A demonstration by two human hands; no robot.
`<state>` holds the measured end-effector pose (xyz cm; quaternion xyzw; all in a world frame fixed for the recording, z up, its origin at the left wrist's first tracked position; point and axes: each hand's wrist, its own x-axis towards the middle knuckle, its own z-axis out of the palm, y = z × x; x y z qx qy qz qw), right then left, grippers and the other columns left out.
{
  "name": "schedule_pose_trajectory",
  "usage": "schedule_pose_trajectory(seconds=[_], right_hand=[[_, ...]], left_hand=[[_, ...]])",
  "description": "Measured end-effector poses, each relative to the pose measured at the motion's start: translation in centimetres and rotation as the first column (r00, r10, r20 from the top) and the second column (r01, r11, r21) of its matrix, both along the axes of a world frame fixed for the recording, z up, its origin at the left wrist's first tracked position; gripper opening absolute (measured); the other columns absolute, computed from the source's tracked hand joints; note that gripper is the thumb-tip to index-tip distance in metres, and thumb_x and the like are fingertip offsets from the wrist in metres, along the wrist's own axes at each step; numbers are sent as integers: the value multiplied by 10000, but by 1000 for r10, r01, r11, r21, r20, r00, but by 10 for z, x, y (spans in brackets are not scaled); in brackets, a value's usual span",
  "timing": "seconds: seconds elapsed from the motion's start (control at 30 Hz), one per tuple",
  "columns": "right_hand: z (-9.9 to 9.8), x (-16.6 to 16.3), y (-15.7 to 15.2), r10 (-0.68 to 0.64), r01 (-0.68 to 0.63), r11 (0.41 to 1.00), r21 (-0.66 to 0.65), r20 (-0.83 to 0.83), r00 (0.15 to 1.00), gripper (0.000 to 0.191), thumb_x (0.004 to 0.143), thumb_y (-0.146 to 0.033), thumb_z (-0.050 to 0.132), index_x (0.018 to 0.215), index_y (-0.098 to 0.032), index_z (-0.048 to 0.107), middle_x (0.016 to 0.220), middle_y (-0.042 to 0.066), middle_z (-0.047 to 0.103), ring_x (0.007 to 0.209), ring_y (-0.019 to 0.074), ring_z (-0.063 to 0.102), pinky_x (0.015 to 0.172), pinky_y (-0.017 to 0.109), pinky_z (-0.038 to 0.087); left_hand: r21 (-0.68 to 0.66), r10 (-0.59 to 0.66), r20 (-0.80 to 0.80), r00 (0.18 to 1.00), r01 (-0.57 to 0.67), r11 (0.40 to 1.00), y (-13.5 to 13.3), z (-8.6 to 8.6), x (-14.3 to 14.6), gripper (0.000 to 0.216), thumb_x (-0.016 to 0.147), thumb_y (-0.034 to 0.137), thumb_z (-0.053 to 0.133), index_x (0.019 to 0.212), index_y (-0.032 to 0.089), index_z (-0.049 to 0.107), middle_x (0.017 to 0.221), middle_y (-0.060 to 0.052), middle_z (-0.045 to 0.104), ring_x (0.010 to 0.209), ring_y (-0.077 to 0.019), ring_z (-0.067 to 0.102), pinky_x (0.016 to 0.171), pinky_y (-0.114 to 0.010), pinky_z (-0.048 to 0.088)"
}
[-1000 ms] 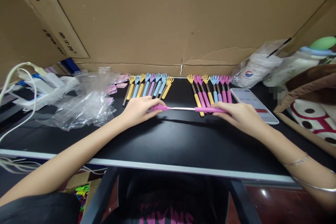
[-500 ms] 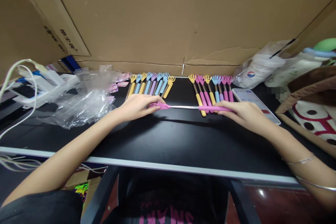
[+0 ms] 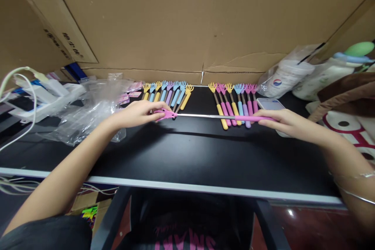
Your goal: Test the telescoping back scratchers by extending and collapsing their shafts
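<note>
A pink telescopic back scratcher (image 3: 205, 116) is stretched level between my hands, above the black table. My left hand (image 3: 143, 113) is closed on its pink claw end, and my right hand (image 3: 283, 121) grips the end of its pink handle. The metal rod shows bare between them. Behind it lie two rows of back scratchers with their claws toward the back: a left row (image 3: 169, 95) in yellow, blue and purple, and a right row (image 3: 231, 107) in yellow, pink, blue and purple. The held one passes in front of the right row's handles.
Clear plastic bags (image 3: 90, 113) and pink cards (image 3: 129, 95) lie at left, beside a white power strip (image 3: 55, 101) with cables. At right are a phone (image 3: 269, 104), a bagged cup (image 3: 288, 76), a bottle (image 3: 325, 76) and a cloth bag (image 3: 345, 125). Cardboard (image 3: 164, 19) walls the back.
My hands have moved apart, the left one leftward and the right one rightward. The back scratcher between them is longer, with more metal rod showing. My right hand now covers part of the phone.
</note>
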<state>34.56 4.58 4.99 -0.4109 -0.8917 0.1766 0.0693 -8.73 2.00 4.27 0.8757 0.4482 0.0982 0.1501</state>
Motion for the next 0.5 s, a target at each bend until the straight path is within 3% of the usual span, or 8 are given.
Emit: schedule_pose_trajectory(seconds=[0.1, 0.23, 0.5], right_hand=[[3, 8, -2, -14, 6, 982, -189, -41, 999, 333, 905, -447, 399, 1001, -216, 619, 599, -15, 465, 501, 83, 404, 488, 222, 326], [6, 21, -1, -57, 35, 911, -412, -42, 997, 359, 918, -456, 360, 1025, -219, 608, 557, -30, 393, 472, 81, 353, 448, 235, 282], [18, 27, -2, 3, -1, 854, -520, 2, 1000, 358, 939, -439, 313, 1021, -254, 608, 596, -12, 430, 506, 76, 400, 502, 227, 347]], left_hand=[[-104, -50, 50, 998, 55, 993, 2, 2, -7, 357, 921, 424, 384, 1153, 226, 569, 780, 6, 643, 670, -113, 572, 610, -186, 393], [-204, -49, 88, 995, 66, 977, 1, 6, -13, 365, 925, 435, 376, 1124, 202, 574, 741, -5, 624, 633, -112, 570, 601, -188, 430], [-332, -76, 140, 987, 119, 936, -1, 11, -11, 357, 925, 427, 371, 1102, 198, 580, 605, 8, 531, 580, -122, 521, 575, -201, 425]])
